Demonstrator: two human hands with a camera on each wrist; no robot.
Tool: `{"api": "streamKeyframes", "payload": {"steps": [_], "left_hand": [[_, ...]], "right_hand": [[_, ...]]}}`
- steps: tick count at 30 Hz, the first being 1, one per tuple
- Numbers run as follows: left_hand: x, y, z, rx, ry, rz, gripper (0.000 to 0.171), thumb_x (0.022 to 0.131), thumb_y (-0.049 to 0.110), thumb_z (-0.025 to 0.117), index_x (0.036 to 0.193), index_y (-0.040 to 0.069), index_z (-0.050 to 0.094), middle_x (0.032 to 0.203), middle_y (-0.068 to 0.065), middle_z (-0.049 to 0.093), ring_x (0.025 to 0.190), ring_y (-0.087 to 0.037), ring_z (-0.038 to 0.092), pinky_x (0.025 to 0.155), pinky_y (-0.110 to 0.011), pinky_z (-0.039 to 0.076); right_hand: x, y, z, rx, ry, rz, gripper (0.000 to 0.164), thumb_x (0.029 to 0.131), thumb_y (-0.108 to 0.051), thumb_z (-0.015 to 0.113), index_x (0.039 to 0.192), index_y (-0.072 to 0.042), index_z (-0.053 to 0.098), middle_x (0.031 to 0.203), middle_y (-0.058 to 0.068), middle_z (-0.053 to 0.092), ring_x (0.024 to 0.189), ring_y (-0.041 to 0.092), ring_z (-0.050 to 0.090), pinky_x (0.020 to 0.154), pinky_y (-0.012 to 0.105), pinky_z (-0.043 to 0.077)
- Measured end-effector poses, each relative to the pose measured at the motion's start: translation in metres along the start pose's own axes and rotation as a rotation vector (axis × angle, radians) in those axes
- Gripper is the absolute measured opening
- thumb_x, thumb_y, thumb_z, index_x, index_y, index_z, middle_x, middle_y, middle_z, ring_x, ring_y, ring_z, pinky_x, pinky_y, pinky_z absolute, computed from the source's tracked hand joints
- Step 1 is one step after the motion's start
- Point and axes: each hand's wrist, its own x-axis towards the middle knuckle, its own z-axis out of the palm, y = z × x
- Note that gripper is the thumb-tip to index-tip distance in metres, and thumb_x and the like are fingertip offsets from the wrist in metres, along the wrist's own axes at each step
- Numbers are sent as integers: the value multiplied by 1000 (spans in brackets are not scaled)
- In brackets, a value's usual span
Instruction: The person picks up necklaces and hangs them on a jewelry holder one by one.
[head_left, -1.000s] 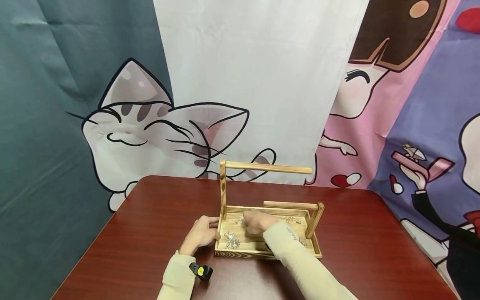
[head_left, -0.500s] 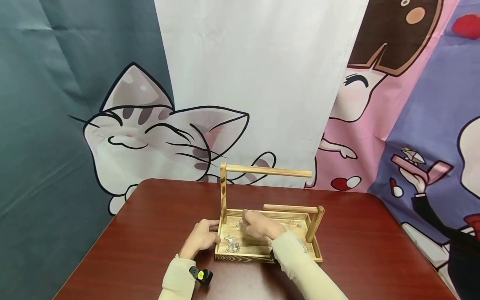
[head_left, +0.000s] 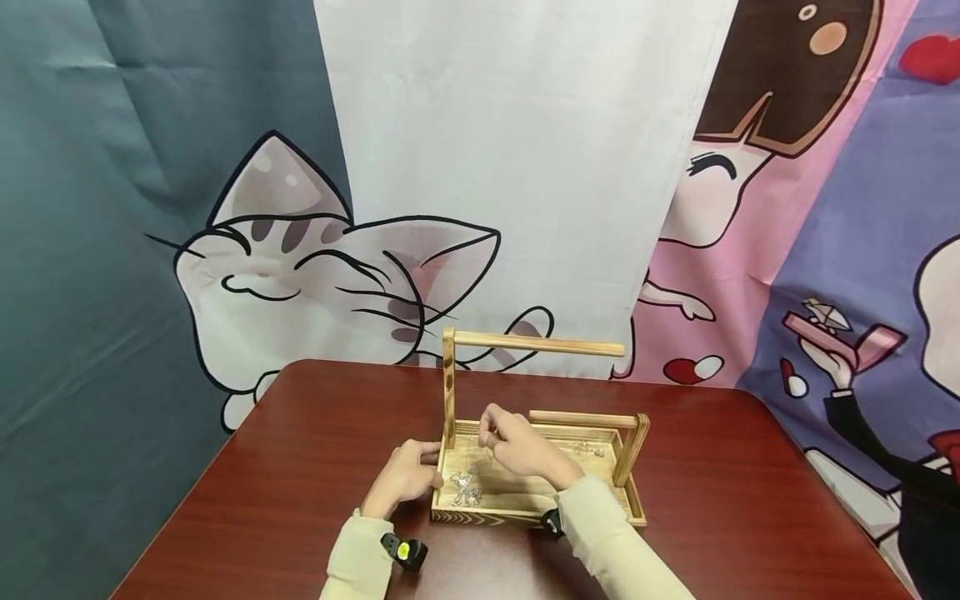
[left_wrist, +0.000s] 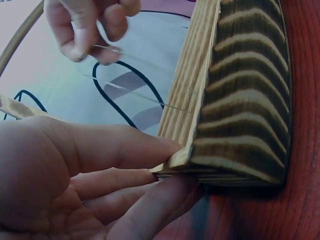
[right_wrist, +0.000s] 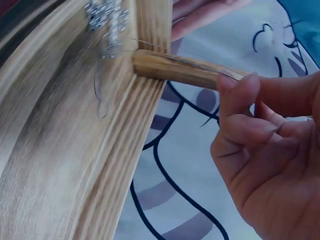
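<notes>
My left hand (head_left: 403, 477) grips the left end of a wooden tray (head_left: 491, 518), with the thumb at the rim and fingers below in the left wrist view. Above the tray's left rear part is my right hand (head_left: 519, 443), pinching a fine silvery chain (left_wrist: 116, 86) between thumb and index finger. Thin strands of it run down towards the tray. A small heap of silver jewelry (head_left: 465, 490) lies in the tray's front left corner, partly seen in the right wrist view. Farther right in the tray is another small shiny cluster (head_left: 587, 448).
Two wooden L-shaped bars rise from the tray, a tall left stand (head_left: 449, 387) and a lower right stand (head_left: 632, 448). Everything rests on a reddish-brown table (head_left: 315, 433). A printed cloth backdrop (head_left: 525, 183) hangs behind it.
My right hand has lifted from the tray floor, the chain now hanging from its fingertips. The shiny bit beneath that hand no longer shows there. My left hand stays at the tray's end.
</notes>
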Motion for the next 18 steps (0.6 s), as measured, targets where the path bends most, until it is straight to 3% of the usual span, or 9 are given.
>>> {"api": "streamKeyframes", "payload": {"steps": [7,13,18], "left_hand": [[1,1,0,-8,3,0,65,58,-6,61,123,-6,55,104,-19,66,76,-14,60,58,-24,45],[-1,3,0,-41,-5,-11,64,59,-8,60,123,-6,55,105,-20,65,72,-15,59,54,-25,44],[-2,2,1,-60,-16,0,64,59,-9,59,123,-8,54,104,-22,65,69,-15,59,51,-26,45]], "right_hand": [[-2,-16,-14,141,43,22,8,91,-3,45,87,-9,49,77,-3,61,59,17,56,53,26,45],[-1,-35,-26,65,155,-32,9,92,-5,46,86,-11,49,73,-6,57,57,7,48,53,25,42],[0,-44,-34,23,202,-25,8,93,-8,46,86,-12,47,72,-3,56,56,8,47,52,24,41]]}}
